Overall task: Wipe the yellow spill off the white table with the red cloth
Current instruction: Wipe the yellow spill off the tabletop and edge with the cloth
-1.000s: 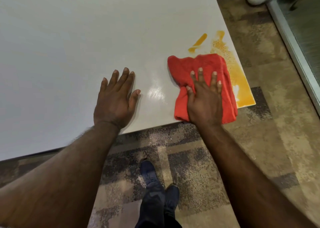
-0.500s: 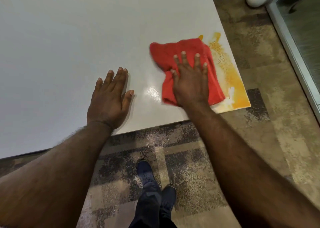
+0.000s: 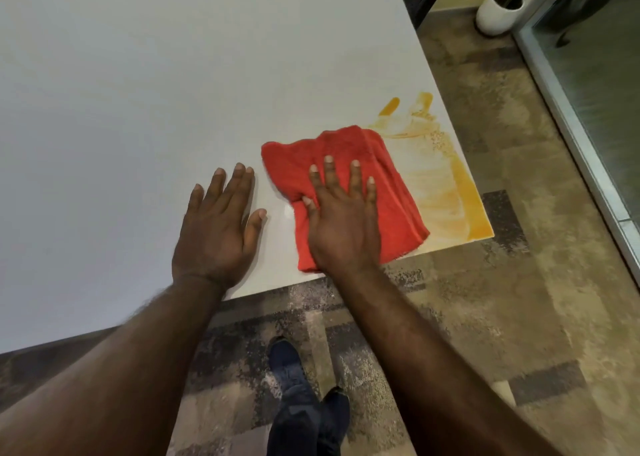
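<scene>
Right hand (image 3: 341, 220) lay flat on the cloth (image 3: 346, 192), fingers spread, palm pressing; the grip pinched nothing, it only held the cloth down by weight. Left hand (image 3: 216, 227) was flat and spread on bare counter (image 3: 173, 91), just left of the cloth, not touching it, likely as a brace.

Location: cloth sat at the near right corner of the counter, its near edge at the counter's rim. Spill (image 3: 446, 192) lay just right of and beyond the cloth, reaching the right edge and the corner.

Spill condition: smeared thin and streaky next to the cloth; a denser yellow band ran along the right edge, thickest at the near corner. Two short yellow streaks at the far end.

Judgement on the step: wiping was partway. To do it well, the cloth should go out past the dense band and draw inward toward the counter's middle, so liquid is not pushed over the edge onto the carpet (image 3: 502, 299). Keep palm pressure even; refold to a dry face once that side soaks.

Materials: cloth was red terry, soft, bunched in folds, hemmed along the right side, probably absorbent. Counter was white, smooth, glossy near my hands, square-cornered; it should release the liquid easily. Carpet was mottled, would stain.
</scene>
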Action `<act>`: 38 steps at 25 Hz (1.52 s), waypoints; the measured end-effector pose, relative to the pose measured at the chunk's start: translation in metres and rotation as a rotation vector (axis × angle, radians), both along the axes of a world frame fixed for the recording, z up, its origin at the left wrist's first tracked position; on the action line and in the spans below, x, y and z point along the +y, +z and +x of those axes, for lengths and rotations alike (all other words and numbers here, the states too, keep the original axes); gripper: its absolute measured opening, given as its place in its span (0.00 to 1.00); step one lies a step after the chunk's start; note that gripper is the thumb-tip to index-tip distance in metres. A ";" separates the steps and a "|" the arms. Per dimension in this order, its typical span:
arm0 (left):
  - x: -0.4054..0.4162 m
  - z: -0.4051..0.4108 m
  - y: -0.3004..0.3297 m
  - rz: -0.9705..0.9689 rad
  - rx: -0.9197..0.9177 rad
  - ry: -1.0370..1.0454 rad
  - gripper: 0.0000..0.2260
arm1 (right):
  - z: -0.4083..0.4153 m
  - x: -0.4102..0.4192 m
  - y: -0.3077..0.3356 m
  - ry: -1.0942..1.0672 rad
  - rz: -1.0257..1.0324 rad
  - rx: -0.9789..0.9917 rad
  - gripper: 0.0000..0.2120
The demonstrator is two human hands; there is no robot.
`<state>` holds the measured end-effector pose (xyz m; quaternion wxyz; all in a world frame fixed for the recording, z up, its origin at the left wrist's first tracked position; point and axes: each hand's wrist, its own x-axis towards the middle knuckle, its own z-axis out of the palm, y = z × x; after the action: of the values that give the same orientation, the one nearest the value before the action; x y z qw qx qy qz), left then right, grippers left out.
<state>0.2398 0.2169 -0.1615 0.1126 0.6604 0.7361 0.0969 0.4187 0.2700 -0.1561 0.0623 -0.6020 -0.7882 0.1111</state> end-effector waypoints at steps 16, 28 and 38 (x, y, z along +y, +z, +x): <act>0.000 0.001 0.001 -0.004 0.004 0.006 0.27 | 0.005 0.134 -0.004 -0.190 -0.002 -0.059 0.25; 0.000 0.000 0.000 0.003 -0.013 0.006 0.28 | 0.064 0.117 -0.004 -0.400 0.030 -0.044 0.26; 0.000 0.000 0.000 -0.026 -0.001 0.002 0.29 | 0.049 0.037 -0.003 -0.230 0.014 -0.015 0.27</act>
<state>0.2397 0.2167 -0.1611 0.1217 0.6581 0.7379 0.0877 0.4679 0.3068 -0.1591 0.0728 -0.6888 -0.7153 0.0929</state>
